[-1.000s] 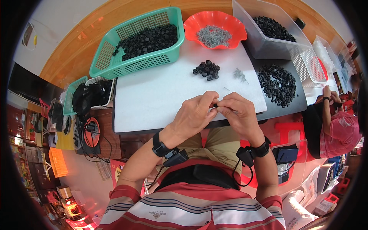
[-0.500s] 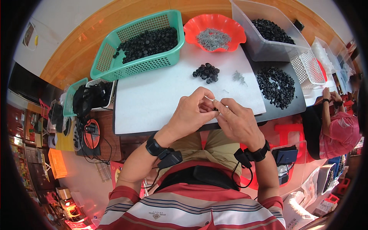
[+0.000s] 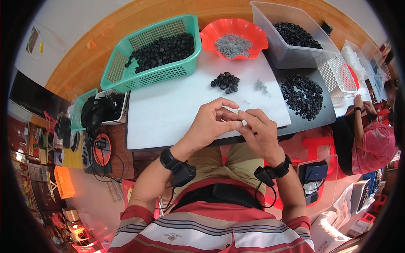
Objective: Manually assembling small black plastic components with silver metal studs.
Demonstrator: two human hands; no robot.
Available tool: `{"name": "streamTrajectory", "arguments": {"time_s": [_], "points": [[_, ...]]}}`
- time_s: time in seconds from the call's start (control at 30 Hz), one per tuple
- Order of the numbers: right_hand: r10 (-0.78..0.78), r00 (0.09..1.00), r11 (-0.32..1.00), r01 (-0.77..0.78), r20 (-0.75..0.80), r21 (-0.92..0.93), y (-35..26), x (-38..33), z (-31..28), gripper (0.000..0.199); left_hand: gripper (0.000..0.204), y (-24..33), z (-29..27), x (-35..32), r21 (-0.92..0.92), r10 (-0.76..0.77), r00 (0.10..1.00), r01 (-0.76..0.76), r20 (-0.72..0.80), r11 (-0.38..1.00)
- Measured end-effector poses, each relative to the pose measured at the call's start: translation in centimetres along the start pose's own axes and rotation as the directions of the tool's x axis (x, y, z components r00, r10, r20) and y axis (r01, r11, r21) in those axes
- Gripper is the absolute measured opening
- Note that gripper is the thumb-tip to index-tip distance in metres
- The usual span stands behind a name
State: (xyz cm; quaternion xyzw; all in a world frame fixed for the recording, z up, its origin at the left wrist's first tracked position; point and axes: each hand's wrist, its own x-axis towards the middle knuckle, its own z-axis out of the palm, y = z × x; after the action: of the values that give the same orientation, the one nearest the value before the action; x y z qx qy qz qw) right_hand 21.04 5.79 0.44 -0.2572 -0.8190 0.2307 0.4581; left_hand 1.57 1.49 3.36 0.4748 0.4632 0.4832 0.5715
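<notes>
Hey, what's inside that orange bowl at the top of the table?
The orange bowl holds a heap of small grey metal pieces; whatever lies beneath the heap is covered.

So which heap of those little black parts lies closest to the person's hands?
The small cluster of black parts on the white sheet, just beyond the fingers; the rest lie farther off.

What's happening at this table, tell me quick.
A seated person has both hands together over the white tabletop, the left hand and right hand pinching something too small to make out. A small pile of black caps lies ahead, with a green basket of more caps and a red bowl of grey bits behind.
</notes>
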Motion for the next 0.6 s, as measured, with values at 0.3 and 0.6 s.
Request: {"name": "streamTrajectory", "arguments": {"time_s": [0.3, 0.6], "points": [[-0.022, 0.99, 1.0, 0.025, -0.138, 0.017, 0.4, -0.4, 1.1, 0.035, 0.022, -0.9, 0.4, 0.2, -0.285, -0.09, 0.996, 0.089, 0.009, 0.954], [-0.062, 0.967, 0.998, 0.065, -0.246, 0.005, 0.6, -0.2, 1.7, 0.033, 0.015, -1.3, 0.8, 0.3, -0.432, -0.103, 0.994, 0.081, -0.028, 0.898]]}}
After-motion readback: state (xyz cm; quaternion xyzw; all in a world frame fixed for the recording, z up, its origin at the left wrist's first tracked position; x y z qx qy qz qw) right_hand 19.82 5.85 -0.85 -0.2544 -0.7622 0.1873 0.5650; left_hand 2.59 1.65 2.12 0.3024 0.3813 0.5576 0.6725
